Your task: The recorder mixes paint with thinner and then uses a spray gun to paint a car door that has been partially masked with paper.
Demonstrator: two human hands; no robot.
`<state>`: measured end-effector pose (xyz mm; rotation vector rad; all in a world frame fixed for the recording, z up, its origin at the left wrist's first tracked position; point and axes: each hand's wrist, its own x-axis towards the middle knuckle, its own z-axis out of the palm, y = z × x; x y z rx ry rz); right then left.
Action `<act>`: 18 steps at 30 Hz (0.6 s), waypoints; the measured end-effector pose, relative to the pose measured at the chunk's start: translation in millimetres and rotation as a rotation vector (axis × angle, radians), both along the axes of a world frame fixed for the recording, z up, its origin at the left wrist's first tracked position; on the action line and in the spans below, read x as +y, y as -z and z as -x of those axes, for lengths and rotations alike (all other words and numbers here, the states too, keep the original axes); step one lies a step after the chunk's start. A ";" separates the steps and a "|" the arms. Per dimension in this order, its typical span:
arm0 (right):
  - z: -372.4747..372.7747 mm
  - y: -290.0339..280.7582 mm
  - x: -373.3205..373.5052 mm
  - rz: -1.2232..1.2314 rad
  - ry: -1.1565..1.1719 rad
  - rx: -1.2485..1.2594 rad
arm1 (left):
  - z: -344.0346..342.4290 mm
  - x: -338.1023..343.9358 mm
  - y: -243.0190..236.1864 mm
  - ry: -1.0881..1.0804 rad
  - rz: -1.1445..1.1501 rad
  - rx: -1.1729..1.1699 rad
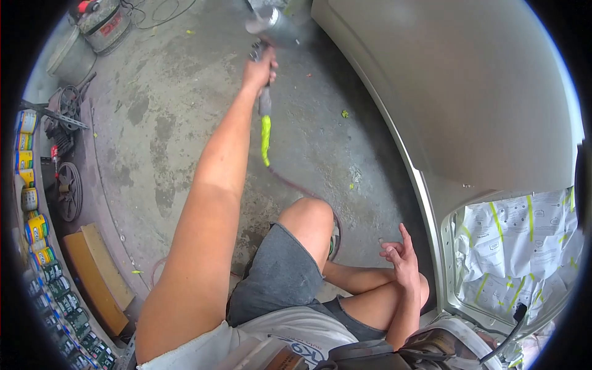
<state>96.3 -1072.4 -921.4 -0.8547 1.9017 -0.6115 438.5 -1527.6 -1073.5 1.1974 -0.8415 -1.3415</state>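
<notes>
Step in hand — spraying, by the look of it: left hand (259, 69) closed round grip of grey metal spray gun (271, 28), arm at full reach, nozzle near far edge of beige car body panel (468, 92); green-taped air hose (266, 139) trails back over concrete floor (160, 111); next pass likely needs steady, even sweep. Right hand (399, 254) empty, fingers loosely half-curled, resting on knee beside paper-masked opening (524, 240).

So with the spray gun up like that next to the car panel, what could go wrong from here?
The left hand holds the spray gun at full stretch, so aim may waver and coat the beige car panel unevenly. The hose trails down past the knee and could snag or be stepped on. Mist may drift beyond the paper masking. The right hand is free, bracing nothing.
</notes>
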 end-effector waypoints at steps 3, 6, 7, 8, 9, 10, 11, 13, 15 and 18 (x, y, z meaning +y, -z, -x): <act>-4.8 -6.6 -6.3 -0.005 -0.008 0.014 | 28.0 40.1 9.1 0.208 -0.070 -0.042; -7.9 -7.5 -8.7 -0.012 -0.020 0.020 | 50.3 77.0 16.0 0.322 -0.092 -0.066; -7.8 -7.3 -9.3 -0.011 -0.026 0.017 | 57.2 87.6 16.8 0.349 -0.093 -0.077; -8.2 -6.8 -9.1 -0.011 -0.027 0.014 | 62.7 97.3 19.2 0.349 -0.094 -0.079; -9.6 -6.4 -8.6 -0.005 -0.026 0.006 | 66.1 105.5 23.9 0.372 -0.081 -0.096; -10.5 -5.2 -8.1 -0.001 -0.023 -0.001 | 68.8 114.4 25.9 0.398 -0.070 -0.112; -11.0 -3.5 -8.1 -0.002 -0.023 -0.005 | 70.4 123.3 28.3 0.398 -0.072 -0.116; -8.2 -6.7 -6.0 0.004 -0.012 0.000 | 80.1 141.1 24.2 0.448 -0.043 -0.161; -4.6 -6.0 -5.0 0.012 -0.015 0.003 | 83.9 159.1 13.3 0.504 -0.039 -0.236; -2.1 -2.2 -8.4 0.019 -0.025 -0.001 | 86.1 184.2 -4.6 0.588 -0.052 -0.244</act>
